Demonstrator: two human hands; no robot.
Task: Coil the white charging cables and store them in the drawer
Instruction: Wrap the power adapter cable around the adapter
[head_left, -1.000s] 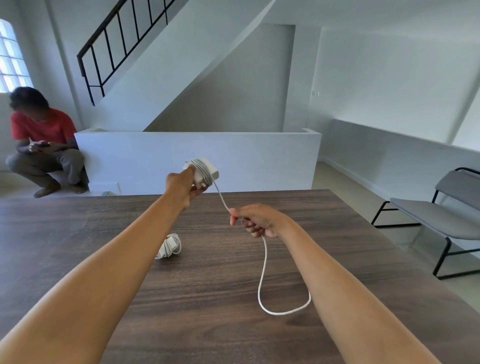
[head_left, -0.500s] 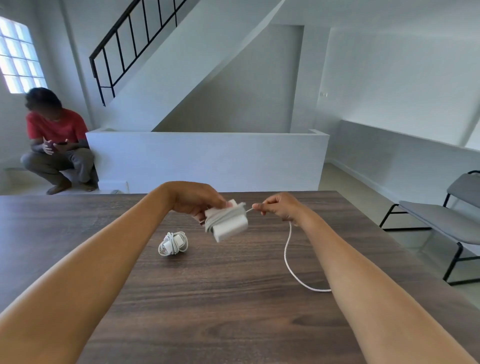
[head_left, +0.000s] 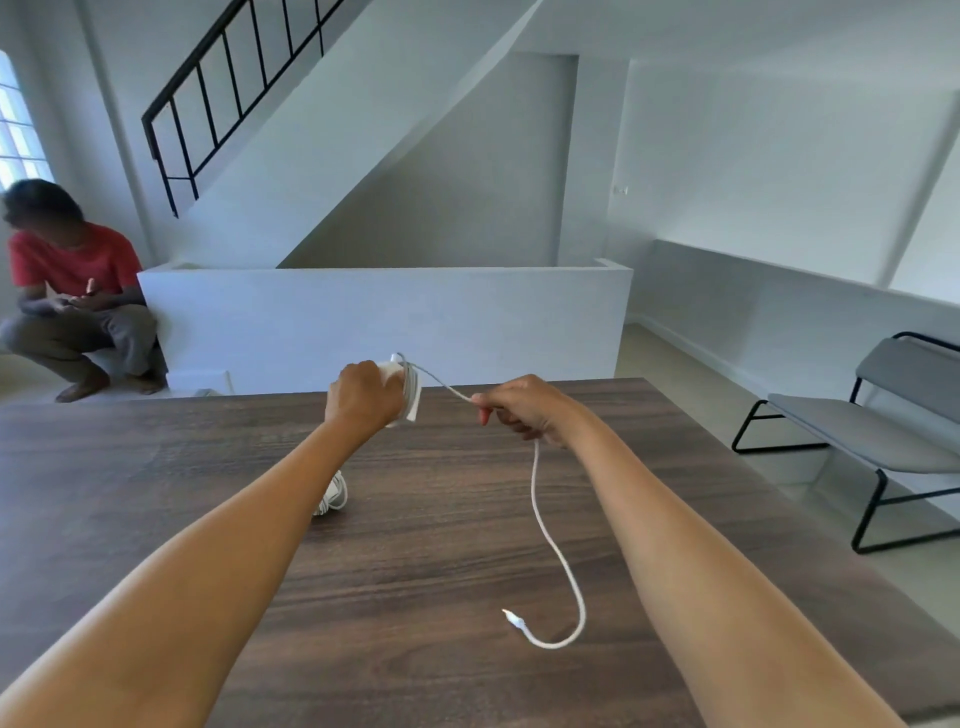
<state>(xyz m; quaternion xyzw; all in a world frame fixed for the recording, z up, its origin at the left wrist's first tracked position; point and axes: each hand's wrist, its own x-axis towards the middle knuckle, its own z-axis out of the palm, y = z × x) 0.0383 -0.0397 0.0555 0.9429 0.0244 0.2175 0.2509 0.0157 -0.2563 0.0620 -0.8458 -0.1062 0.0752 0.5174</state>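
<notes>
My left hand (head_left: 363, 397) grips a white charger block (head_left: 409, 387) with several turns of white cable wound round it, held above the far part of the dark wooden table (head_left: 441, 561). From the block a taut stretch of the cable runs right into my right hand (head_left: 519, 408), which pinches it. Below that hand the loose cable (head_left: 543, 525) hangs down and curls on the table, ending in a small plug (head_left: 514, 619). A second cable, coiled in a bundle (head_left: 335, 496), lies on the table, partly hidden behind my left forearm. No drawer is in view.
A grey chair with black legs (head_left: 878, 441) stands to the right of the table. Behind the table runs a low white wall (head_left: 384, 317) under a staircase. A person in a red shirt (head_left: 72, 291) crouches on the floor at the far left.
My left hand has lifted and turned the block so its back faces me. My right hand moved right, away from the block. The loose tail is shorter, and its plug end now shows.
</notes>
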